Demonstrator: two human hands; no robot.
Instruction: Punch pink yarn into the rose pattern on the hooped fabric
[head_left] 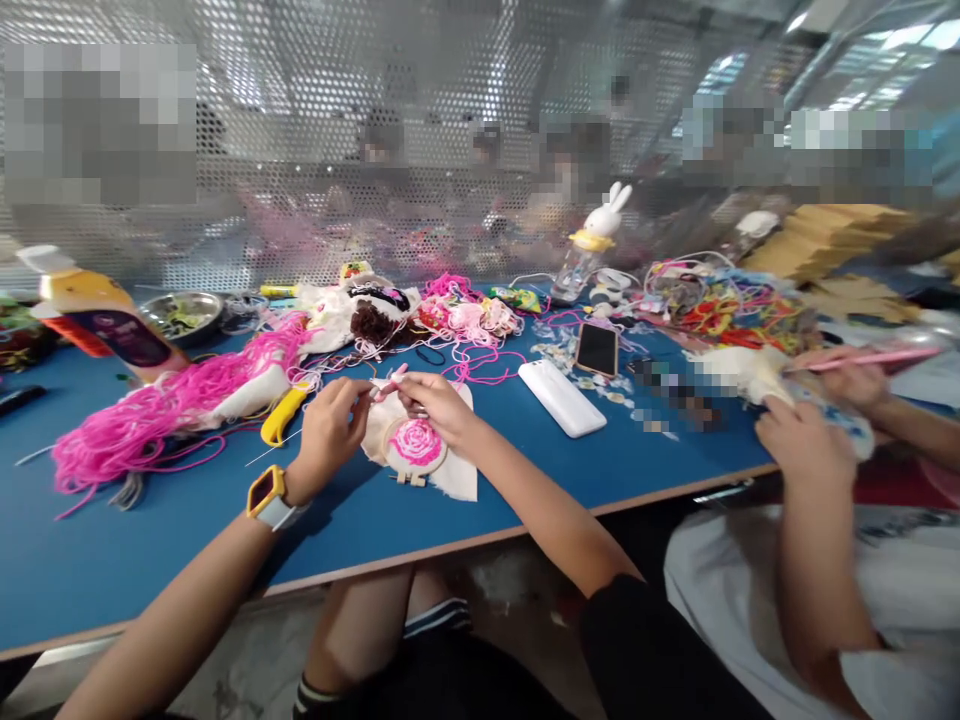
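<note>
Pink yarn rose fills most of the small embroidery hoop [416, 447] near the desk's front edge; left hand [330, 425] pinches the cloth, right hand [439, 400] pinches a pink punch needle [391, 382].

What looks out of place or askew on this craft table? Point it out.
The orange bottle lies tipped on its side at the table's far left. Loose pink yarn sprawls tangled beside it. No spill shows. The hands work the embroidery hoop normally.
</note>
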